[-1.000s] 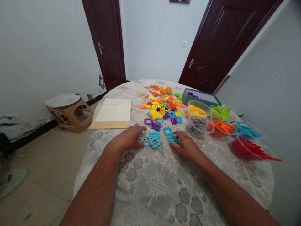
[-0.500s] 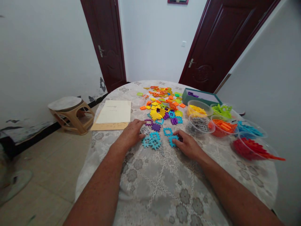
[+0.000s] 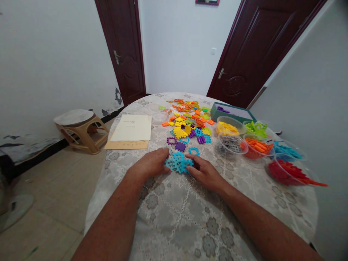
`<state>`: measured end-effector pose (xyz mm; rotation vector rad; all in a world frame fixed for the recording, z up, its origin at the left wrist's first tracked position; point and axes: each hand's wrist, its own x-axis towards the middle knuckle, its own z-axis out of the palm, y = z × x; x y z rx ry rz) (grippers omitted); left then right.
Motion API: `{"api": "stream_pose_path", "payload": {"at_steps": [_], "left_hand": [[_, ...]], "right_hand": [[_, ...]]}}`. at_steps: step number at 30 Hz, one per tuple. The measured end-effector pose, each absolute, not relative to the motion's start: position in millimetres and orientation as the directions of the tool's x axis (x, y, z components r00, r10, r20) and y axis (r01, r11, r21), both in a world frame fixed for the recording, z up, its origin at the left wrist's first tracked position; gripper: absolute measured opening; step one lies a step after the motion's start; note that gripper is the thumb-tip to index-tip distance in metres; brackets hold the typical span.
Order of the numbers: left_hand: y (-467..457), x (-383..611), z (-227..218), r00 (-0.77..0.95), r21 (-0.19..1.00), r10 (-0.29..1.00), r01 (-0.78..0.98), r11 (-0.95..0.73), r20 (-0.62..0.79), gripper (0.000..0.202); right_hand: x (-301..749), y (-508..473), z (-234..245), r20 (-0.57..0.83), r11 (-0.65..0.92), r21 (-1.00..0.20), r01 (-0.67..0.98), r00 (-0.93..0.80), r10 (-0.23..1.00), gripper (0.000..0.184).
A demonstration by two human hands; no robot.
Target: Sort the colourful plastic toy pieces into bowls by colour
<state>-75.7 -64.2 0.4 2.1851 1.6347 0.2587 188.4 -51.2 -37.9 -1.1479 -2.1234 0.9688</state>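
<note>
Light-blue interlocking plastic tiles (image 3: 178, 161) lie heaped on the tablecloth between my hands. My left hand (image 3: 153, 163) rests at the heap's left edge, thumb and fingers apart and touching it. On the right side, my right hand (image 3: 205, 170) has its thumb and fingers around the edge of a blue tile pressed against the heap. A blue frame tile (image 3: 194, 151) lies just beyond the right fingertips. Behind the heap are a solid purple tile (image 3: 180, 146) and a purple frame tile (image 3: 171, 140).
A mixed pile of yellow, orange and other coloured pieces (image 3: 182, 128) spreads toward the back. Clear bowls of sorted pieces, including a red-filled bowl (image 3: 288, 170), stand at the right near a green box (image 3: 232, 114). Paper sheets (image 3: 132, 128) lie left; a stool (image 3: 81, 130) stands beyond.
My right hand has slid a blue tile leftward against the heap. My left hand has drawn down slightly, away from the purple frame tile, to the heap's left side.
</note>
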Motion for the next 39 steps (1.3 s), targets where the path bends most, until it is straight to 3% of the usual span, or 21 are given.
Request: {"api": "stream_pose_path", "payload": {"at_steps": [6,9,12,16,20,27,31,35,39], "left_hand": [[-64.4,-70.3,3.5,0.356,0.495,0.934,0.817,-0.295,-0.031,0.035],[-64.1,-64.4,4.7,0.378,0.572,0.926,0.759,-0.311,0.002,0.042],[-62.5,-57.6,4.2,0.400,0.613,0.914,0.705,-0.357,0.071,0.025],[-57.8,-48.6,0.7,0.297,0.714,0.944,0.629,-0.309,0.148,0.018],[-53.5,-39.6,-4.0,0.162,0.829,0.978,0.522,-0.201,0.135,0.021],[-58.6,-25.5,-2.8,0.269,0.954,0.963,0.297,-0.049,-0.034,0.028],[-61.6,-22.8,-0.4,0.279,0.937,0.960,0.338,-0.094,-0.004,0.035],[-61.8,-19.5,-2.3,0.220,0.842,0.970,0.499,-0.204,0.105,0.017],[-57.7,-22.5,-1.3,0.148,0.928,0.986,0.349,-0.130,0.083,0.017]], "right_hand": [[174.9,-54.3,-33.0,0.175,0.511,-0.636,0.578,-0.537,0.825,0.032],[176.1,-54.7,-38.5,0.194,0.479,-0.665,0.573,-0.487,0.851,0.019],[181.7,-52.2,-43.8,0.145,0.370,-0.788,0.492,-0.436,0.888,0.013],[189.6,-46.9,-41.4,0.060,0.173,-0.946,0.274,-0.378,0.924,0.023],[190.8,-45.3,-35.1,0.045,0.104,-0.974,0.200,-0.281,0.959,0.034],[183.6,-48.6,-39.2,0.069,0.148,-0.961,0.235,-0.316,0.946,0.036],[182.8,-47.4,-47.6,0.093,0.164,-0.957,0.238,-0.283,0.955,0.053],[180.5,-48.9,-54.5,0.112,0.190,-0.959,0.211,-0.332,0.937,0.057],[188.7,-41.6,-56.4,0.263,0.358,-0.885,0.298,-0.314,0.912,0.051]]}}
